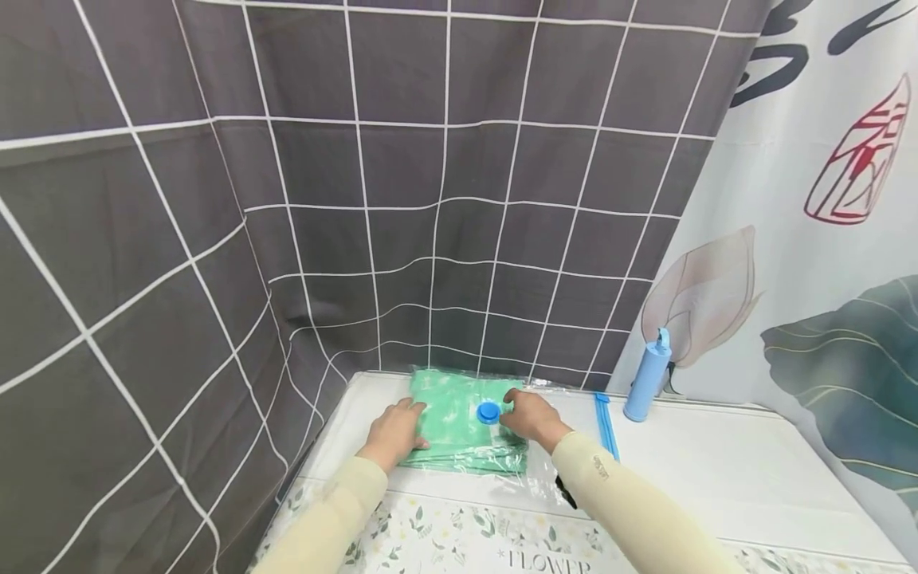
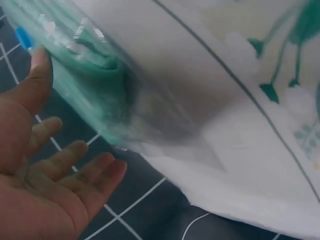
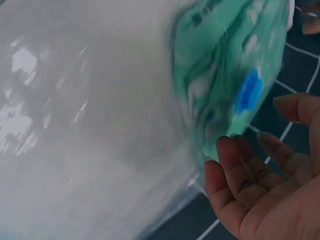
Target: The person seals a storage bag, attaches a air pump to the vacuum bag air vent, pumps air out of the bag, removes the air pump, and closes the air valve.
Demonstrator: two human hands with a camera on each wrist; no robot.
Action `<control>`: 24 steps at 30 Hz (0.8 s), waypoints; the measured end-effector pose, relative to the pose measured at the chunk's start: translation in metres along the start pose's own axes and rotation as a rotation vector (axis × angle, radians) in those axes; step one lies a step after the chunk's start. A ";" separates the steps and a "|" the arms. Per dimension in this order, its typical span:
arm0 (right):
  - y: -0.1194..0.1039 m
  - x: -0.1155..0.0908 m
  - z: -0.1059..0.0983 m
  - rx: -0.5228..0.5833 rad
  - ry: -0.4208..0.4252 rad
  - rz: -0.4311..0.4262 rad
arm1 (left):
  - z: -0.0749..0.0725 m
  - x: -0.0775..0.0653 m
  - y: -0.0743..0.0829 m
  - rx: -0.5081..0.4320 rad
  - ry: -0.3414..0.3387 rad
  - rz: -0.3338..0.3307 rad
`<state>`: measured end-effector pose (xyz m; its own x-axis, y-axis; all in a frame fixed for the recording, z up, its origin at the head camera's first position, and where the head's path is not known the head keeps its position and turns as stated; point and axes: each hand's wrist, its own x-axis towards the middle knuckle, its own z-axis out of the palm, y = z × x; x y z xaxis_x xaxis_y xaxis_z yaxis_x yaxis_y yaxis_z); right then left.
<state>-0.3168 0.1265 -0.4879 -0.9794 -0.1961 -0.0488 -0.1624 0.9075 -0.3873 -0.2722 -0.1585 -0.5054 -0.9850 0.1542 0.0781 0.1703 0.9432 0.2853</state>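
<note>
Bag: a clear plastic bag is lying flat near the back edge of the white tabletop, b/w your two hands; its film is catching light & wrinkling.
Inside: folded green cloth is filling the bag's L part, its layers showing along the front edge; the R part is holding no cloth.
Valve: a round blue valve is sitting on top of the bag, over the cloth.
L hand: your left hand is resting at the cloth's L end, fingers spread & thumb toward the front; its grip is released, tho exact contact w/ the film isn't clear.
R hand: your right hand is hovering just beside the valve, on its R, fingers loosely bent; its grip is released & holding nothing.
Seal: a blue zip strip is running front to back at the bag's R end, partly behind your R sleeve.
Pump: a light-blue cylinder w/ a loop handle is standing upright on the tabletop, R of the strip.
Front: a leaf-print cloth reading "FLOWER" is covering the near side.
Backdrop: a dark curtain w/ white grid is hanging behind & L; a pale printed one is hanging R.
</note>
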 end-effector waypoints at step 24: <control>0.002 0.080 0.067 -0.241 0.039 -0.080 | -0.016 0.032 -0.002 -0.196 -0.265 0.038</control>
<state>-0.3876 0.0880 -0.5540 -0.9654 -0.2604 0.0105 -0.2588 0.9530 -0.1578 -0.3039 -0.1602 -0.4883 -0.9468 0.2840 -0.1515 0.1846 0.8647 0.4671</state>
